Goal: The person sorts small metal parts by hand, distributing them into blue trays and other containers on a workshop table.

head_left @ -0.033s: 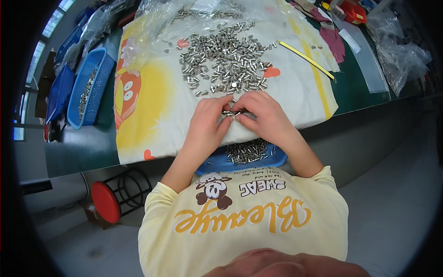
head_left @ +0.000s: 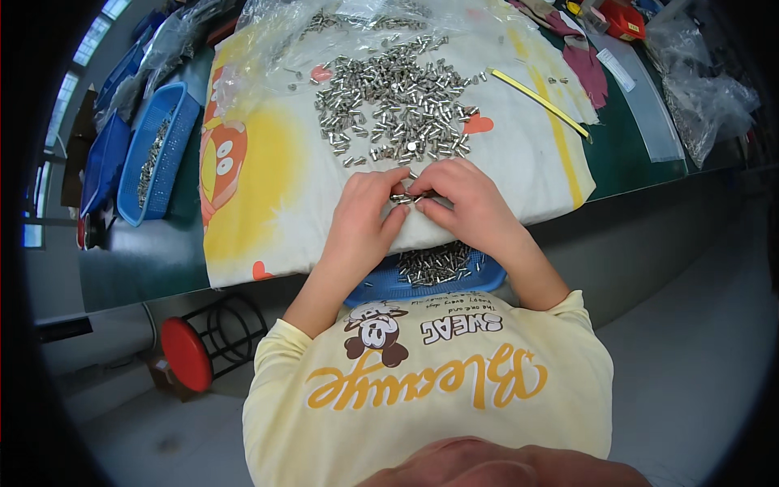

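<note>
My left hand (head_left: 367, 206) and my right hand (head_left: 464, 200) meet at the near part of the white-and-yellow cloth (head_left: 300, 203). Both have their fingers closed around a few small metal fasteners (head_left: 402, 198), silver pieces with a head and a short shank. Whether these are screws or rivets is too small to tell, and the fingertips partly hide them. Just beyond my hands lies a large loose pile of the same fasteners (head_left: 410, 101). Below my wrists, against my body, a blue basket (head_left: 381, 288) holds many more of them, darker in the shade.
To the left, a blue mesh basket (head_left: 190, 114) with metal pieces stands on the green table (head_left: 154, 264). Clear plastic sheeting (head_left: 264, 49) covers the cloth's far side. A yellow strip (head_left: 540, 102) and a maroon cloth (head_left: 586, 77) lie at right. A red stool (head_left: 187, 355) stands lower left.
</note>
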The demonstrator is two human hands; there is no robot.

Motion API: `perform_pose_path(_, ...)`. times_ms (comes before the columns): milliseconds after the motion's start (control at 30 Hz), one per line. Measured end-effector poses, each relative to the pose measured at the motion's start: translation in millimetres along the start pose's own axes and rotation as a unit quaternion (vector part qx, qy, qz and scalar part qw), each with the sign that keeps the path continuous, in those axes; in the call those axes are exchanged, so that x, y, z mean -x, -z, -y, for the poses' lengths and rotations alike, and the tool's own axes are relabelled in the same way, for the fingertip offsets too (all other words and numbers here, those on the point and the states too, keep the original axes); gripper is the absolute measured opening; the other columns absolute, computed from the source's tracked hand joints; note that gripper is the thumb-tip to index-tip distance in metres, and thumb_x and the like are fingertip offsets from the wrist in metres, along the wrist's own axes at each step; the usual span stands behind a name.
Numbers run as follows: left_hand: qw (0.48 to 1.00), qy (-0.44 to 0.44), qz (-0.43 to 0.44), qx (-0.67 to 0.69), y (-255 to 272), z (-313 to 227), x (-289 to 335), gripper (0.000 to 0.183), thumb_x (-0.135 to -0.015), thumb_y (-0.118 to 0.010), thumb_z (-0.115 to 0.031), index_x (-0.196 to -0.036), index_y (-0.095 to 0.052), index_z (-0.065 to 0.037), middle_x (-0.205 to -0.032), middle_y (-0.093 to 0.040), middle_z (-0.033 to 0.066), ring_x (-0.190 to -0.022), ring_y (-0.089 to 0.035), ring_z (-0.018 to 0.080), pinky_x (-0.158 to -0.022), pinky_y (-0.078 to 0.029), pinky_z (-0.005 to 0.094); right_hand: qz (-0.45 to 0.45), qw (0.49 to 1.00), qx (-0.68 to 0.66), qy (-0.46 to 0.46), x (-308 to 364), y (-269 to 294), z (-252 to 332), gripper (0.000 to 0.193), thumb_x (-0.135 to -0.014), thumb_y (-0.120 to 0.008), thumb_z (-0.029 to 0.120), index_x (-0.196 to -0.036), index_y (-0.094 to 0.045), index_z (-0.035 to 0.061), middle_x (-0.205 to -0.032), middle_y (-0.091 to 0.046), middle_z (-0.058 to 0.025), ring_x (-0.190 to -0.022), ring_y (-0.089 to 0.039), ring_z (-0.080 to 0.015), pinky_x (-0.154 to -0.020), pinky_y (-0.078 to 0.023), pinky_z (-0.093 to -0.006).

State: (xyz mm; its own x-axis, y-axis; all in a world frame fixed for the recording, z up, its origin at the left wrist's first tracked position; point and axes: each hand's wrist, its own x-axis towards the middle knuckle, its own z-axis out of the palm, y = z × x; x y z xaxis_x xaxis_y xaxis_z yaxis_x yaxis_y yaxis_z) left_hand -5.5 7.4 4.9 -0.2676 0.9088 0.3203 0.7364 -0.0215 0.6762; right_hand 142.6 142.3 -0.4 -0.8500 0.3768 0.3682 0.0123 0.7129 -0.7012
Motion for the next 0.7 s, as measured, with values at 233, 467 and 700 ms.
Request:
perform_pose_path(233,0.999,0.037,0.005,0.016,5.0,-0.8,7.6,0.043,-0.080,-0.070,0.005,-0.121,-0.061,-0.004,-0.101,-0.063,0.0095,-0.097,-0.060,0.0254,-0.088,-0.051,0.0342,-0.030,0.999,0.041,0.004,7.8,6.0,2.2,0.018,-0.079,-0.072,0.006,-0.095,-0.067,0.0102,-0.096,-0.064,-0.0048,-0.092,-0.060,-0.0279,-0.082,-0.050,-0.0393)
perform_pose_path(467,1.000,0.001,-0.009,-0.002,0.3,-2.4,4.0,0.021,-0.079,-0.071,0.001,-0.099,-0.064,-0.004,-0.096,-0.062,0.0098,-0.093,-0.059,0.0284,-0.080,-0.048,0.0358,-0.049,0.998,0.037,0.009,7.0,-4.4,5.1,0.017,-0.078,-0.072,0.006,-0.094,-0.066,0.0085,-0.092,-0.061,-0.0062,-0.089,-0.059,-0.0289,-0.079,-0.049,-0.0395)
perform_pose_path(700,1.000,0.007,0.004,-0.014,1.2,-4.8,8.3,0.019,-0.079,-0.071,0.001,-0.096,-0.063,-0.004,-0.094,-0.061,0.0094,-0.092,-0.058,0.0285,-0.078,-0.048,0.0362,-0.047,0.996,0.078,-0.017,13.3,-0.2,11.2,0.017,-0.078,-0.075,0.010,-0.090,-0.063,0.0073,-0.088,-0.058,-0.0072,-0.086,-0.058,-0.0295,-0.077,-0.048,-0.0400)
